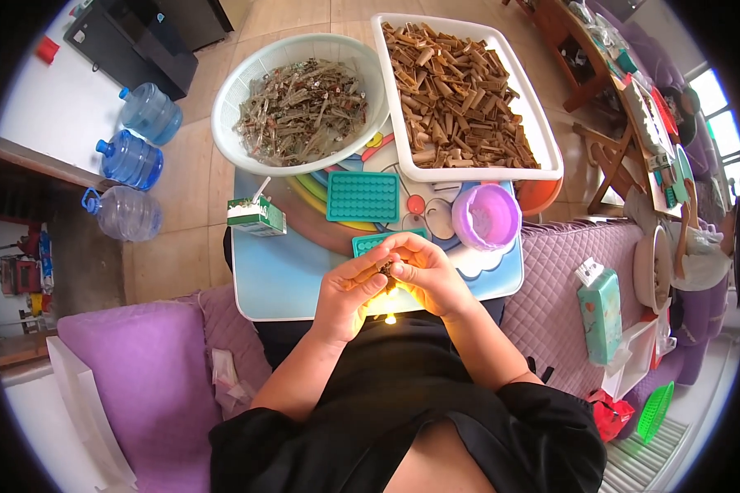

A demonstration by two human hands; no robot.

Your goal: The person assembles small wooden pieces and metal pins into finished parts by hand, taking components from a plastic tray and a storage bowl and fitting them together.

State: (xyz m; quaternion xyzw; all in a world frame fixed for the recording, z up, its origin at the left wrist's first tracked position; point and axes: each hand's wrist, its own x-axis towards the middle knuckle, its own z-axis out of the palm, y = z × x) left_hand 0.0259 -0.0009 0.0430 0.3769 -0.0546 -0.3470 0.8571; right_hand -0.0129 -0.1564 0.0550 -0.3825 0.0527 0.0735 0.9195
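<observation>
My left hand point(349, 287) and my right hand point(427, 271) meet over the table's near edge, fingers curled together. Both thumbs press on a small dark brown piece point(389, 278) pinched between them, its kind too small and covered to make out. Just below it a bright yellow light point(390, 317) glows against my black clothing; whether it belongs to the piece I cannot tell. Beyond my fingers lies a teal tray point(368, 244), partly hidden by them. A second teal tray with small round cells point(363, 196) rests farther back on the table.
A pale basin point(226, 99) holds thin clear and reddish pieces. Right of it, a white tub point(547, 135) is heaped with brown curled strips. A purple bowl point(508, 222) and a green-white drink carton point(256, 217) stand on the blue table point(279, 287). Water jugs point(131, 160) stand left.
</observation>
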